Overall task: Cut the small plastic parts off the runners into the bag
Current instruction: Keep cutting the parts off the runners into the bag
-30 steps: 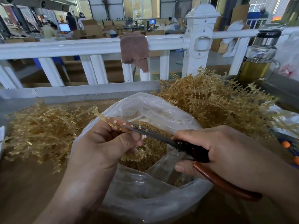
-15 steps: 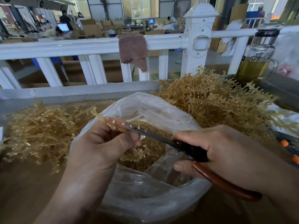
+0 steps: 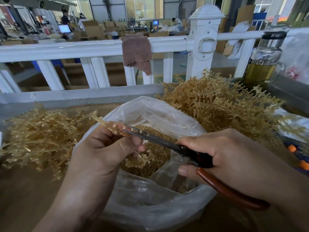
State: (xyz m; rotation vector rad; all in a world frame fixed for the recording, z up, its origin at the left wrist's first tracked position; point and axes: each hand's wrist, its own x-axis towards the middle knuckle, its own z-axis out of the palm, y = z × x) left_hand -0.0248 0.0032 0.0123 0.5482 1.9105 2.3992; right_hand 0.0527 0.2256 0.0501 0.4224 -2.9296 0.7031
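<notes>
Over the open plastic bag (image 3: 150, 111), the left hand (image 3: 100, 153) is pinching an amber runner (image 3: 115, 127) between thumb and curled fingers. The right hand (image 3: 234, 153) is gripping red-handled scissors (image 3: 163, 143), with the blades lying against that runner. Cut parts (image 3: 160, 164) are lying inside the bag, on the tabletop (image 3: 25, 190).

Obs: two bare hands in view, left hand (image 3: 100, 153) and right hand (image 3: 234, 158). Left forearm (image 3: 71, 206) and right forearm (image 3: 299, 191) uncovered as far as the frame edges. Right thumbnail (image 3: 182, 171) short, trimmed, plain. Knuckle creases show on the backs of both hands
</notes>
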